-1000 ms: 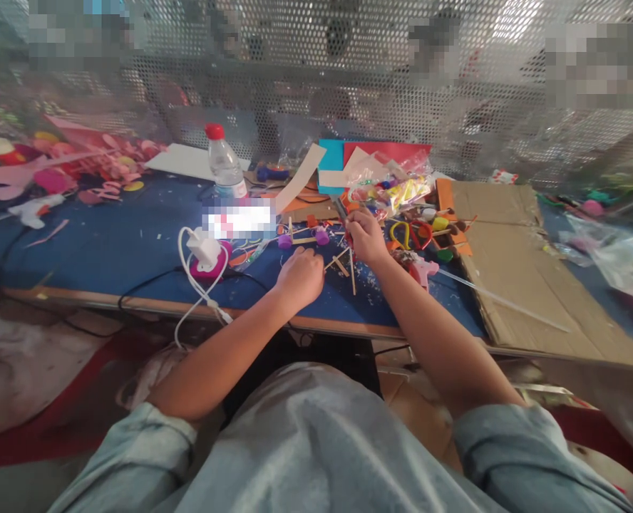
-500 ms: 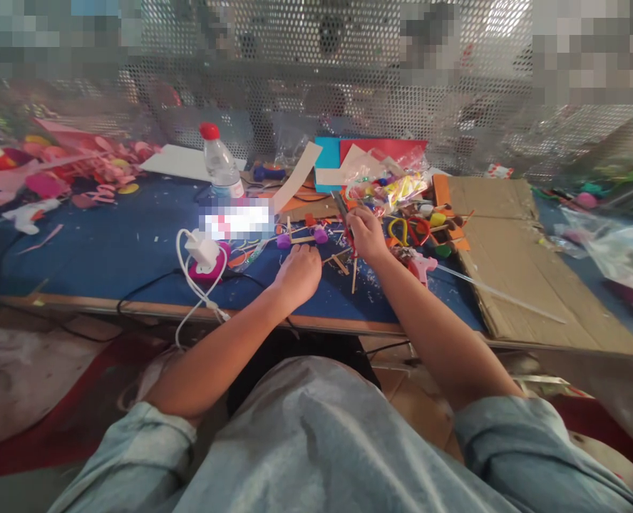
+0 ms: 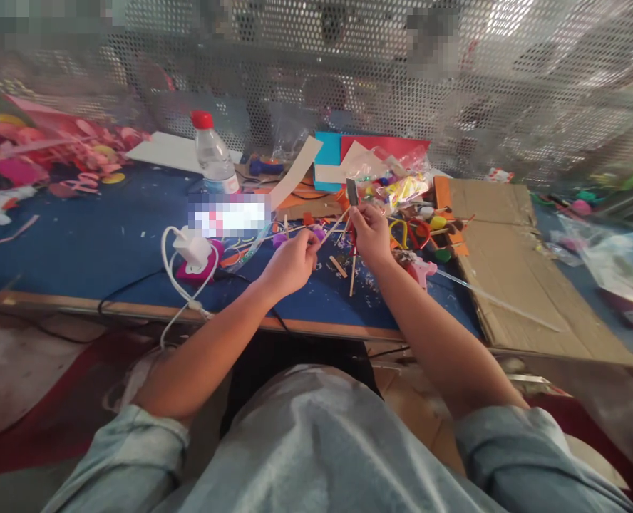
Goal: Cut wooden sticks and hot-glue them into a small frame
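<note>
My left hand (image 3: 291, 262) is lifted off the blue table (image 3: 107, 249) and pinches the near end of a thin wooden stick (image 3: 333, 227) that slants up to the right. My right hand (image 3: 371, 231) is closed round a dark bladed tool with a red handle (image 3: 352, 196), its tip pointing up next to the stick's far end. More wooden sticks (image 3: 351, 272) and small purple pieces (image 3: 280, 241) lie on the table under and between my hands.
A water bottle with a red cap (image 3: 212, 157) stands at the back left. A white charger with its cable (image 3: 191, 251) lies on a pink object. Flat cardboard (image 3: 514, 256) covers the right side. A pink glue gun (image 3: 420, 268), scissors (image 3: 410, 231) and coloured paper (image 3: 370, 149) crowd the middle.
My left hand rose from the table and now holds a stick up. My right hand lifted slightly, turning the tool's tip upward toward the stick.
</note>
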{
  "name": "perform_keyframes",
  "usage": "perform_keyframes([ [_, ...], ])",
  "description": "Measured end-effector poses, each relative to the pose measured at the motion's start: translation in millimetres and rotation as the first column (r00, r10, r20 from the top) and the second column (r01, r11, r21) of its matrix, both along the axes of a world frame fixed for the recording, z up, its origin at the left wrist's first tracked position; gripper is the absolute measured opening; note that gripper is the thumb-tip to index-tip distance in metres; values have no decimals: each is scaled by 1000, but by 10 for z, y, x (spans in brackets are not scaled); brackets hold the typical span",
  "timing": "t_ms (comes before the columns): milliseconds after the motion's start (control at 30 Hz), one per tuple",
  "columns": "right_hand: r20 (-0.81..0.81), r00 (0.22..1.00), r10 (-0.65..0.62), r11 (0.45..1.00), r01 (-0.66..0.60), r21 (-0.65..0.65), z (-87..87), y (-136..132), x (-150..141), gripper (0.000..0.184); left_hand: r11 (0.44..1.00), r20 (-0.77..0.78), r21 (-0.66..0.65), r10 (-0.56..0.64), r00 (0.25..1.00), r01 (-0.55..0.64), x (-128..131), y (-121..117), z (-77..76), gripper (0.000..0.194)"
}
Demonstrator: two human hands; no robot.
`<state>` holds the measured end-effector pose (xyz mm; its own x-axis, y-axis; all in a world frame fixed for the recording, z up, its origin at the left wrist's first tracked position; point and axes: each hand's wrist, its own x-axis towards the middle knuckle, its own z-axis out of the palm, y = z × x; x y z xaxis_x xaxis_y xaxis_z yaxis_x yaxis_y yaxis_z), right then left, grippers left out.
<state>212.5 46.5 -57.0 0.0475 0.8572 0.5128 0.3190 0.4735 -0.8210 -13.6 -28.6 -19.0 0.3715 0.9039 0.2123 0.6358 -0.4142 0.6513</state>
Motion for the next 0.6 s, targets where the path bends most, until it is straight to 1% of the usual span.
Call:
perform_keyframes([
  [100, -59, 998, -32, 999, 33, 18, -24, -20, -82, 48, 996, 69, -31, -75, 995, 78, 97, -14, 32, 10],
  [233, -81, 995, -53, 997, 57, 44, -3, -30, -119, 49, 979, 75, -100, -171, 982, 178, 199, 58, 65, 8],
  [333, -71, 996, -56, 997, 60, 52, 28, -41, -120, 47, 965, 52, -144, -215, 975, 220, 277, 169, 129, 10],
  [433, -56, 997, -51, 997, 54, 47, 59, -54, -118, 45, 970, 41, -106, -214, 976, 217, 352, 317, 238, 20],
  [533, -54, 997, -50, 998, 52, 39, 94, -61, -114, 45, 963, 77, -85, -249, 965, 255, 396, 476, 324, 19],
  [600, -60, 997, -53, 998, 55, 38, 117, -65, -113, 46, 946, 117, -114, -290, 950, 303, 401, 561, 327, 25],
])
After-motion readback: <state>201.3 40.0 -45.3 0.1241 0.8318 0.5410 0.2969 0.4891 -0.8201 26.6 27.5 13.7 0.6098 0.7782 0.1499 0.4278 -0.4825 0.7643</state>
